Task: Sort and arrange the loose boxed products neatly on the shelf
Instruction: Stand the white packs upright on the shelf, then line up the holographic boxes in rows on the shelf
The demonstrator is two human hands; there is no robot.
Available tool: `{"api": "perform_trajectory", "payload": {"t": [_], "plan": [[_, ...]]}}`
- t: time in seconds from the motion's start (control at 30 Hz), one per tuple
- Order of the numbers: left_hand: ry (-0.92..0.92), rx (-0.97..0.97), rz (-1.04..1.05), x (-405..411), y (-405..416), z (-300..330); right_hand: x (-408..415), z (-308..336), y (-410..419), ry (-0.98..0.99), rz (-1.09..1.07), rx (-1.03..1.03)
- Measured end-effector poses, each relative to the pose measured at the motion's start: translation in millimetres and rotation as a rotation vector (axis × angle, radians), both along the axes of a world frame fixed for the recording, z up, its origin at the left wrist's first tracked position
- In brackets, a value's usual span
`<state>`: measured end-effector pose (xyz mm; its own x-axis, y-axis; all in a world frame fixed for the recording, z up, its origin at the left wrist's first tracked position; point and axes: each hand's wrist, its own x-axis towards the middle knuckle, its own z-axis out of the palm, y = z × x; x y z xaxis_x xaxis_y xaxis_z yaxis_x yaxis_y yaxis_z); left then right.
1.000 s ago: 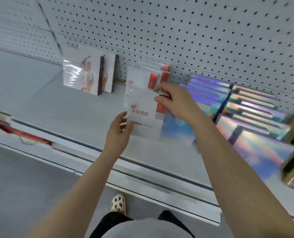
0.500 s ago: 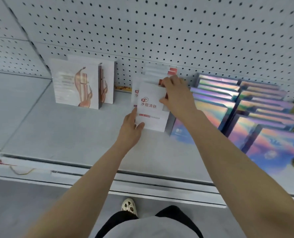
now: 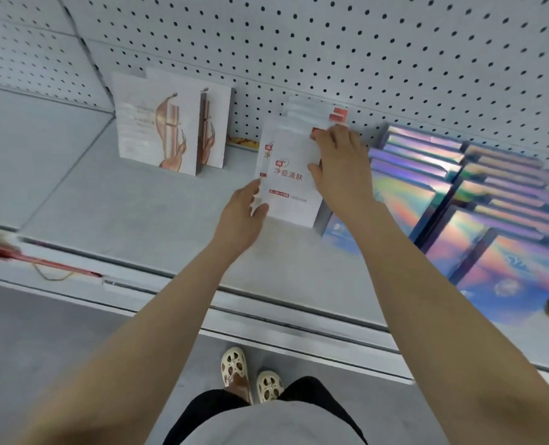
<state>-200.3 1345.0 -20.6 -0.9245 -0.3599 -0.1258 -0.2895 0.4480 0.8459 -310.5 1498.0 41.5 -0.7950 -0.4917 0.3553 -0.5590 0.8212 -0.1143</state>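
I look down on a pale grey metal shelf [image 3: 112,216] backed by a white pegboard wall [image 3: 363,53]. Both bare hands are on a flat white carton with red Chinese lettering [image 3: 290,187], which stands upright at the front of a short row of matching white-and-red cartons [image 3: 314,114] running back to the pegboard.

My left hand [image 3: 241,216] touches the carton's lower left edge, thumb on the front face and the other fingers hidden behind, so I cannot tell how firmly it grips. My right hand [image 3: 342,168] curls its fingers over the top right corner and down the right edge, grasping it.

I judge the step in hand to be seating this carton squarely against its row. The next move seems to call for a gentle push toward the far wall, keeping the face parallel with the cartons behind, then letting go with both hands without tipping it.

On the right, the carton sits just beside a dense block of iridescent, rainbow-sheen boxes [image 3: 459,200] lying in overlapping rows, so there is almost no room on that side. To the left there is open shelf floor before two tall white boxes printed with a copper-coloured swirl [image 3: 160,133], which stand upright near the wall. The near side ends in a raised metal lip [image 3: 266,313] along the shelf front; beyond it is only the floor and my feet.
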Motion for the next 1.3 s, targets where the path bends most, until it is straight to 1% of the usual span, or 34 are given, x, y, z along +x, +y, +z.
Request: {"api": "perform_trajectory", "payload": {"t": [0.1,0.17,0.33,0.4,0.53,0.63,0.77,0.87,0.97,1.17,1.3], "plan": [[0.104,-0.035,0.141,36.7,-5.3,7.5,27.3,-8.6,-3.0,0.011,0.107,-0.051],[0.132,-0.057,0.228,66.3,-12.4,8.1,50.0,-21.4,-10.3,0.004,0.163,-0.070],[0.095,-0.048,0.476,154.2,-41.7,-2.4,113.3,-59.2,-43.3,-0.215,0.295,-0.100],[0.065,-0.047,0.569,184.8,-57.1,-7.4,134.9,-69.3,-59.4,-0.264,0.356,-0.109],[0.041,-0.037,0.765,247.3,-106.1,-18.9,178.9,-81.3,-122.1,-0.308,0.522,-0.100],[0.039,-0.029,0.890,291.3,-153.5,-28.0,210.4,-88.9,-188.7,-0.330,0.613,-0.088],[0.030,-0.071,0.954,351.3,-236.5,-34.8,256.8,-93.7,-293.7,-0.369,0.716,-0.096],[-0.023,-0.089,0.985,396.8,-303.2,-35.0,291.7,-91.2,-374.9,-0.408,0.727,-0.087],[-0.038,-0.115,1.000,428.7,-371.8,-29.7,319.8,-84.2,-447.2,-0.444,0.734,-0.109],[-0.005,-0.081,1.052,445.9,-496.0,-18.7,337.8,-76.7,-565.9,-0.400,0.765,-0.075],[0.006,-0.119,1.034,439.0,-590.1,-19.5,327.6,-77.8,-658.9,-0.395,0.775,-0.096]]}}
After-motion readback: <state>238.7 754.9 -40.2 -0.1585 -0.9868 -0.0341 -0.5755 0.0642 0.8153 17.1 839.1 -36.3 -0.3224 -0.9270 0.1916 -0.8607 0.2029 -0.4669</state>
